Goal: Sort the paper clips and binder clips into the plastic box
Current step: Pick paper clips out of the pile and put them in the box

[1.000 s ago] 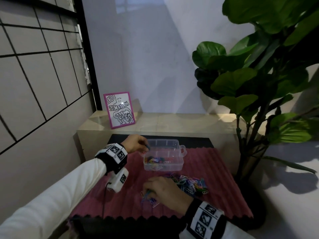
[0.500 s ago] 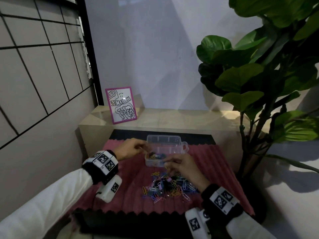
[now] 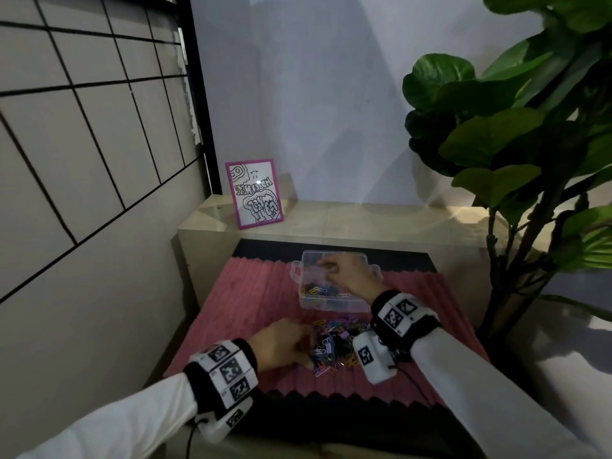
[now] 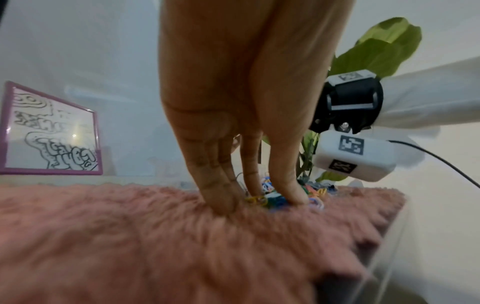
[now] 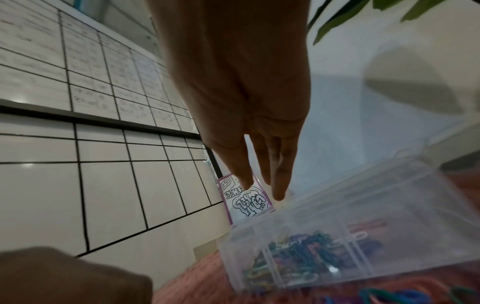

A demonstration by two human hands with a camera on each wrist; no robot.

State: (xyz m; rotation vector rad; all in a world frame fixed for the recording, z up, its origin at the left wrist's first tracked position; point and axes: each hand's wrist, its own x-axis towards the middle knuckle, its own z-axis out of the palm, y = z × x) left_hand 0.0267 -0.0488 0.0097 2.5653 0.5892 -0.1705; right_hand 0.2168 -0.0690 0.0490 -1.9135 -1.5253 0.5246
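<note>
Pale walls and a black-gridded panel close in a low beige ledge, where a pink-framed doodle picture leans and a big-leafed plant crowds the right side. On the ribbed pink mat stands the clear plastic box, its near compartments already holding coloured paper clips. The right hand hangs over the box, fingers straight and pointing down, nothing seen between them — its wrist camera pod hides part of the loose clip pile lying just in front of the box. The left hand is down on the pile's near-left edge, fingertips and thumb pressed into the clips on the mat; whether they pinch one cannot be told. Small dark binder clips seem mixed in, though blurred.
</note>
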